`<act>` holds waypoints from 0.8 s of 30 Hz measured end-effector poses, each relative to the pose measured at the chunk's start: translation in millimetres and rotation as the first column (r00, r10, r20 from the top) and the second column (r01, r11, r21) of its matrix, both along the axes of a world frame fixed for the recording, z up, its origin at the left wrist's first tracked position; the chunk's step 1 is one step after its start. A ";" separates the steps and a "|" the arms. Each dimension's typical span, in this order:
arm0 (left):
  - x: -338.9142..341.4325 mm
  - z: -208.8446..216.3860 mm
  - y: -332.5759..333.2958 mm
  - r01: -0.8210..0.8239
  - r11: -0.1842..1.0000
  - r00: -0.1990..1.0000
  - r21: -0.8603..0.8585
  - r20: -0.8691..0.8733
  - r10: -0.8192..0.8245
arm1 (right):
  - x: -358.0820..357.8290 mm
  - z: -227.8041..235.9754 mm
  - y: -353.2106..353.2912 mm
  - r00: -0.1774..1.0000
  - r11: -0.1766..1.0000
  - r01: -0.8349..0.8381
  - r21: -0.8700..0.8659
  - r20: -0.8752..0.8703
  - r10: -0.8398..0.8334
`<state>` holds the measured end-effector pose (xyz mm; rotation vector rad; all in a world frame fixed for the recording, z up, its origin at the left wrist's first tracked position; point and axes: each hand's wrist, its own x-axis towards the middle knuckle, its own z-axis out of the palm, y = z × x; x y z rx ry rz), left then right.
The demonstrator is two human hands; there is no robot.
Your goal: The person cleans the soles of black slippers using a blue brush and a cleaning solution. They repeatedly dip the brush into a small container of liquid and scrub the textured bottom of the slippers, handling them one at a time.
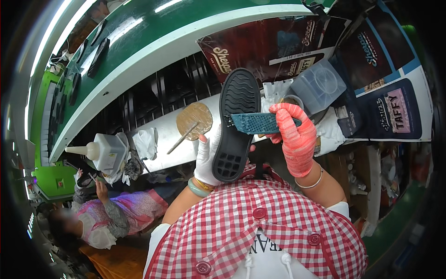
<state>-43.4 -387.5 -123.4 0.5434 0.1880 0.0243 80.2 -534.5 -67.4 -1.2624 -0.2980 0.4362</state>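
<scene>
In front of my chest a black shoe sole (236, 139) stands nearly upright, its tread toward me: wavy grooves at the top, square pockets at the bottom. My left hand (208, 158), in a white glove with bare fingertips, is closed around its left edge and back. A teal, flat, brush-like tool (258, 123) with a bumpy grid face lies across the sole's middle, its left end touching the tread. My right hand (296, 138), in a coral-pink knit glove, grips that tool's right end. Part of the tool is hidden under those fingers.
Behind the sole runs a white ledge (174, 156) with a round brown pad (194, 120) and a stick on it. A white squeeze bottle (110, 152) is at left, a clear plastic box (318, 85) at right. Beyond lies a green conveyor (134, 25). Another person (118, 214) works at left.
</scene>
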 end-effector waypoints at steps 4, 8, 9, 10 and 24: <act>3.7 2.9 -1.3 -0.008 0.998 1.000 0.069 0.014 0.007 | -2.9 2.7 -0.2 0.999 1.000 0.010 -0.025 0.031 -0.009; 7.9 1.8 -2.2 -0.060 0.998 0.998 0.031 -0.035 0.061 | -6.4 -0.4 -1.3 0.995 0.997 0.028 -0.066 0.101 -0.021; 9.9 3.4 -2.4 -0.079 0.997 0.996 0.016 -0.039 0.079 | -7.6 0.4 -1.2 0.995 0.998 0.030 -0.062 0.094 -0.024; 11.8 4.8 -2.5 -0.097 0.995 0.994 0.001 -0.043 0.097 | -8.9 1.4 -0.9 0.996 0.998 0.033 -0.059 0.087 -0.028; 39.5 20.3 -9.5 -0.119 0.976 0.991 -0.183 0.043 0.129 | -17.6 21.3 -12.7 0.993 0.991 -0.023 -0.130 0.108 0.038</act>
